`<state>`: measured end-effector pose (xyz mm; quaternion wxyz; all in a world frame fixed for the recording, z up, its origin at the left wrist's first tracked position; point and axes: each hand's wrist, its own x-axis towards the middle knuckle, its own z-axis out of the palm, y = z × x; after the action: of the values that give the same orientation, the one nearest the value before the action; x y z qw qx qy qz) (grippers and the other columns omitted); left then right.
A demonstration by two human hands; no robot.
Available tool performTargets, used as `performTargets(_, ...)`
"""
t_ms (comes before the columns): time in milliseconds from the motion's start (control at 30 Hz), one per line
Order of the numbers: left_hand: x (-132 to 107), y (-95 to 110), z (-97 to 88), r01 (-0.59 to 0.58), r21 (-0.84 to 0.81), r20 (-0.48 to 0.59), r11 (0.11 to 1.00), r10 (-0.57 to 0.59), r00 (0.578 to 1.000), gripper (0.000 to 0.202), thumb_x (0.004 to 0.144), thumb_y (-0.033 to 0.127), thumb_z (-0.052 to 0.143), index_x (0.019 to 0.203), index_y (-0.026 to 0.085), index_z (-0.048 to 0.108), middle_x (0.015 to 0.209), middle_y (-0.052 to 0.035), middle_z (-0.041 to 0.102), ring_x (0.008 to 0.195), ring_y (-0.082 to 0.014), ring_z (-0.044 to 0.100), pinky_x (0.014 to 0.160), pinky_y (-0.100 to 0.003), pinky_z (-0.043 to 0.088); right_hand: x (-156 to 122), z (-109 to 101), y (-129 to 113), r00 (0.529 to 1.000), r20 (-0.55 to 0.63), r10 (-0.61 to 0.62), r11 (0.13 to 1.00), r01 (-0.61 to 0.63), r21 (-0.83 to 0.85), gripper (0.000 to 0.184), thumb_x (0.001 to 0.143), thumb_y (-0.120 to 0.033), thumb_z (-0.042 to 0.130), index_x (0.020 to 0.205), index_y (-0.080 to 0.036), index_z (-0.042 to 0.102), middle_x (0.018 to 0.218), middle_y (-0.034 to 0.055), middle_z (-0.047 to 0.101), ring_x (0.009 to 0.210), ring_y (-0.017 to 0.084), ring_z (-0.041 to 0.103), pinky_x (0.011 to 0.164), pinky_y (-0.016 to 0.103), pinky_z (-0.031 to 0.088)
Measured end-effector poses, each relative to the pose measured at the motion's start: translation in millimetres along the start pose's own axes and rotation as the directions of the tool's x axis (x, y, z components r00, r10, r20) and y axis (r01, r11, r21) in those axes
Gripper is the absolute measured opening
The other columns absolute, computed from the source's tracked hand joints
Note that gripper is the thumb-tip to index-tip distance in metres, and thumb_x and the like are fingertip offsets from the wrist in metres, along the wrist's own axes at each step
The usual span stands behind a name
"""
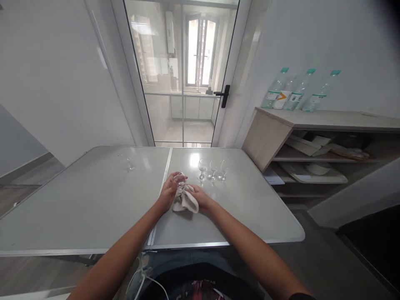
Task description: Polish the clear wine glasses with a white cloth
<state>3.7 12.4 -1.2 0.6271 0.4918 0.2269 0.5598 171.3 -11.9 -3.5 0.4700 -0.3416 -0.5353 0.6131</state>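
Observation:
My left hand is closed round a small clear stemmed glass above the grey folding table. My right hand grips a white cloth that wraps the lower part of that glass. Both hands meet near the table's middle seam. Just beyond them, three more clear stemmed glasses stand upright in a row. A single stemmed glass stands apart at the far left of the table.
A glass door with a black handle is behind the table. To the right, a wooden shelf unit carries several plastic water bottles on top and papers inside. A white cable hangs at my waist.

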Motion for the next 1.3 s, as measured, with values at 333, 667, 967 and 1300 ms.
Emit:
performTargets(333, 2, -3, -5.9, -0.013, 0.026, -0.076, 1.000, 0.015, 0.997, 0.058, 0.087, 0.059, 0.075, 0.128, 0.019, 0.063, 0.121, -0.0152, 0.075, 0.111, -0.0285, 0.071, 0.100, -0.044, 0.052, 1, 2, 4, 0.998, 0.020, -0.067, 0.974, 0.070, -0.216, 0.042, 0.098, -0.059, 0.054, 0.091, -0.019, 0.064, 0.078, 0.0045, 0.067, 0.070, 0.019, 0.059, 0.066, 0.030, 0.048)
performTargets(667, 5, -5, -8.3, -0.108, 0.128, -0.168, 0.986, 0.129, 0.977, 0.061, 0.084, 0.056, 0.081, 0.129, 0.020, 0.062, 0.125, -0.0157, 0.075, 0.113, -0.0281, 0.072, 0.103, -0.043, 0.050, -1, 4, -4, 0.966, -0.108, -0.236, 0.855, 0.153, -0.496, 0.019, 0.091, -0.040, 0.068, 0.096, -0.022, 0.066, 0.084, 0.0023, 0.066, 0.079, 0.020, 0.059, 0.079, 0.032, 0.046)
performTargets(967, 3, -2, -4.9, -0.114, 0.073, -0.130, 0.991, 0.123, 0.984, 0.060, 0.083, 0.051, 0.083, 0.129, 0.019, 0.062, 0.127, -0.0167, 0.074, 0.113, -0.0284, 0.072, 0.104, -0.045, 0.052, 2, -1, -5, 0.989, -0.049, -0.141, 0.937, 0.118, -0.328, 0.032, 0.087, -0.051, 0.071, 0.094, -0.020, 0.066, 0.080, 0.0021, 0.065, 0.073, 0.018, 0.056, 0.072, 0.030, 0.044)
performTargets(1300, 1, 2, -6.5, -0.154, 0.159, -0.069, 0.975, 0.167, 0.983, 0.060, 0.085, 0.048, 0.082, 0.132, 0.018, 0.059, 0.128, -0.0182, 0.074, 0.111, -0.0282, 0.072, 0.103, -0.045, 0.051, 8, -10, -2, 0.969, -0.127, -0.212, 0.907, 0.147, -0.395, 0.043, 0.097, -0.060, 0.053, 0.082, -0.020, 0.060, 0.074, 0.0005, 0.060, 0.070, 0.018, 0.054, 0.065, 0.027, 0.043)
